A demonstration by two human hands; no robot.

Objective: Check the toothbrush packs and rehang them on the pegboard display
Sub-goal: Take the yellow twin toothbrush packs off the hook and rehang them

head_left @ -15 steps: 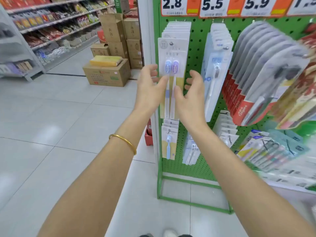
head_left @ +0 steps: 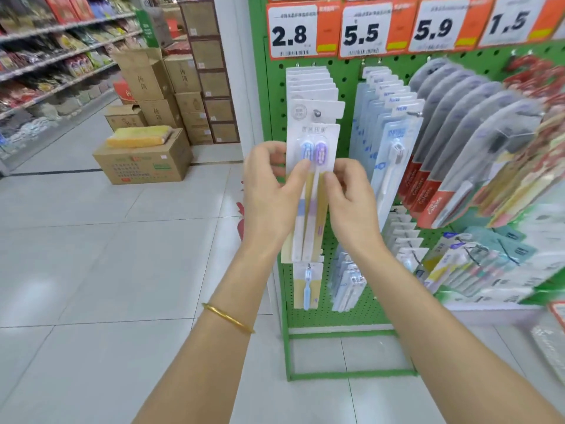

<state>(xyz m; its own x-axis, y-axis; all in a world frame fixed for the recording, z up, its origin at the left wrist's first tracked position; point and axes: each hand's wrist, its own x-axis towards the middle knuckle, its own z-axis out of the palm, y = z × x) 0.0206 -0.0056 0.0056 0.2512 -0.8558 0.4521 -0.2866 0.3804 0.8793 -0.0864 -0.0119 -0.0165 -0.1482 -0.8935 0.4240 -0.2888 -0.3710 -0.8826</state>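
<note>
Bright even light; right edge blurred, wide-angle bending at borders.

Upright two-brush toothbrush pack (head_left: 308, 191), blue and purple, against green pegboard (head_left: 345, 87).

The green pegboard (head_left: 348, 87) carries rows of toothbrush packs on hooks: white packs (head_left: 312, 87) at the left, blue ones (head_left: 385, 99) in the middle, red-edged ones (head_left: 452, 117) right. Price cards (head_left: 290, 32) hang above.

- We count four price tags (head_left: 293, 32) across the top of one green pegboard (head_left: 345, 81).
- We count the left hand (head_left: 269, 191) and the right hand (head_left: 351, 203), two in all, with one toothbrush pack (head_left: 305, 234) between them.
- In it we count two toothbrushes (head_left: 306, 149): one blue-headed, one purple-headed.
- We count one gold bangle (head_left: 227, 321).
</note>
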